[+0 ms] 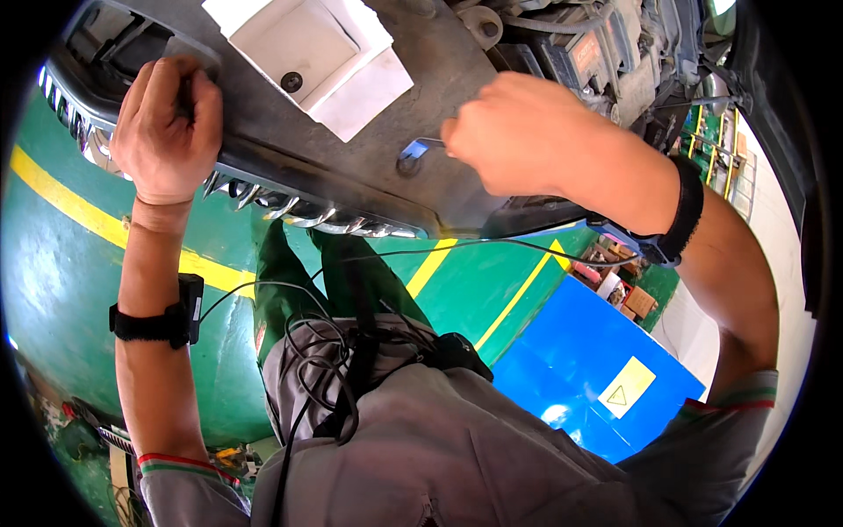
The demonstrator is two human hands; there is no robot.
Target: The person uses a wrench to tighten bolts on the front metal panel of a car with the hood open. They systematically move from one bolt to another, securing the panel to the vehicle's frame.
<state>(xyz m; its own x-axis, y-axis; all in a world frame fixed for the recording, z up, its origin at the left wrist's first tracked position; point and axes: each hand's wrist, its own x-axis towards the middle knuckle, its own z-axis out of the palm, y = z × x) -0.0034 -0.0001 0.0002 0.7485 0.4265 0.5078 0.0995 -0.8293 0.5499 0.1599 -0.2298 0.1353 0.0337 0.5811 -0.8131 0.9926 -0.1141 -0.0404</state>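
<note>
My right hand is closed on a thin metal tool with a blue end. That end rests at a round dark spot in the black plastic cover at the front of an open engine bay. Over at the left, my left hand is curled with fingers bent in at the cover's edge; what it grips, if anything, is hidden. Between my hands, an open white cardboard box lies on the cover. Inside sits a small round black clip.
A chrome grille runs below the cover's near edge. Engine parts fill the far right. A blue cabinet with a yellow warning label stands at the lower right. Cables hang at my waist, one leading to each wrist strap.
</note>
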